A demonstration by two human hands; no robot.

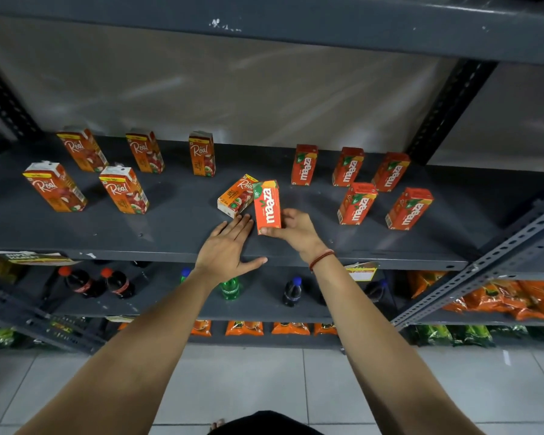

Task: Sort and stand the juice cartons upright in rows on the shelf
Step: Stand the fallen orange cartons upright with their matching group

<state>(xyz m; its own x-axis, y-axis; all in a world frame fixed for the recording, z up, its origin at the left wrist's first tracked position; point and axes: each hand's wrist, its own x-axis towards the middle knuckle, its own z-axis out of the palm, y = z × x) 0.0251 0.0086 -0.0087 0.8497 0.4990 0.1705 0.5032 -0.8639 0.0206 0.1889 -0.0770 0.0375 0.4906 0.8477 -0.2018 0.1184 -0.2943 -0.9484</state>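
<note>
My right hand (296, 229) gripping upright orange-red cardboard Maaza carton (267, 207) mid-front on dark grey metal shelf (170, 227); my left hand (225, 249) resting flat, fingers spread, touching toppled orange Real carton (236, 195).

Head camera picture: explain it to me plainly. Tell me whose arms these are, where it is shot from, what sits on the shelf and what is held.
No machine here: a person wears one camera on the head, looking down at their own bare arms. The right hand grips a Maaza carton. The left hand lies open on the grey shelf, near a tipped-over Real carton. Five Real cartons stand upright on the left, five Maaza cartons on the right.
</note>
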